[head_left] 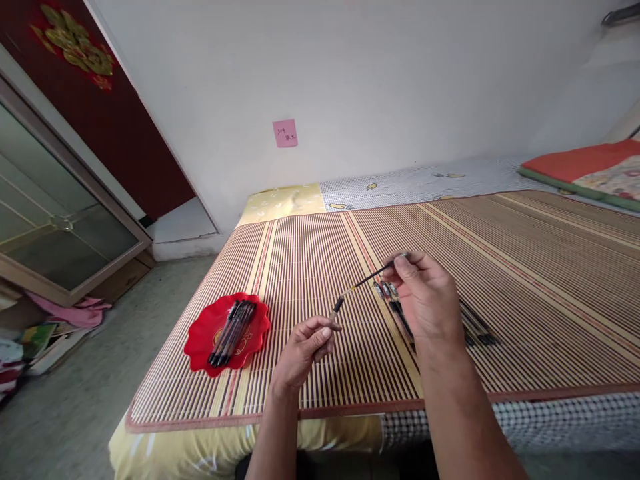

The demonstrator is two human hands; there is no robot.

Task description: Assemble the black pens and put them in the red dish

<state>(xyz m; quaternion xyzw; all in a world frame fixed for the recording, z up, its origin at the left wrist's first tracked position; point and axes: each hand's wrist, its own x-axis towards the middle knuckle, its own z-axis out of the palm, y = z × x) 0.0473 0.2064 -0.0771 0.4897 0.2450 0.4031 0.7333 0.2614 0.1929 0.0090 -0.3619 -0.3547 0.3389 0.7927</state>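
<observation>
My right hand [425,293] is closed in a pinch on a thin dark pen refill [370,276] that slants down to the left. My left hand [307,343] is closed on a small dark pen part [338,305], held just below the refill's tip; the two pieces look slightly apart. Both hands hover over a striped bamboo mat [320,247] on a bed. Several loose dark pens [475,327] lie on the mat under and to the right of my right hand.
A red scalloped plate [200,333] with several dark pens in it sits on the mat to the left. A folded orange blanket [580,163] lies at the far right. A glass door and floor clutter [50,327] are at left.
</observation>
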